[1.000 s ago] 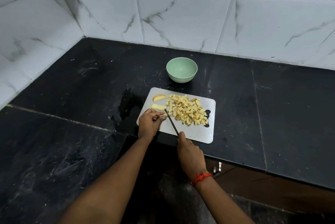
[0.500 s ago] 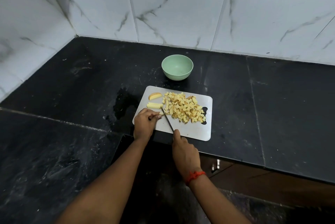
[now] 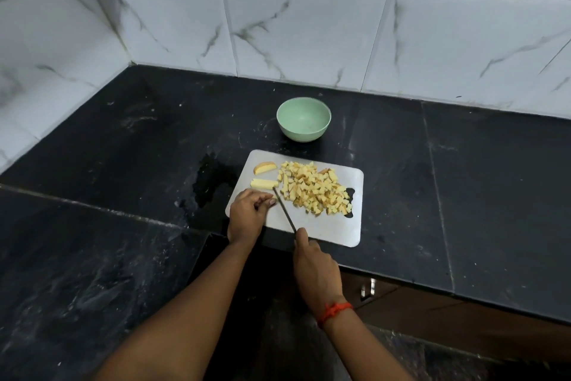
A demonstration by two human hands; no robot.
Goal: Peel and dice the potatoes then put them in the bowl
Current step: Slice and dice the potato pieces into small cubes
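While the knife (image 3: 284, 214) is gripped by the right hand (image 3: 315, 269), little is seen to have changed in the last second: the potato strip (image 3: 263, 183) and wedge (image 3: 264, 167) remain uncut left of the diced pile (image 3: 315, 189) on the cutting board (image 3: 324, 229), so dicing is judged unfinished. The left hand (image 3: 247, 214) is curled beside the blade; whether anything is held cannot be told. The bowl (image 3: 301, 133), at frame centre, holds no potato. No writing can be read.

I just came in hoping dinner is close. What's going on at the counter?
A person is dicing potato on a cutting board. The right hand grips a knife; the left hand sits curled beside the blade, hiding anything it may steady. A pile of diced potato and two uncut pieces lie on the board. The green bowl behind it is empty.
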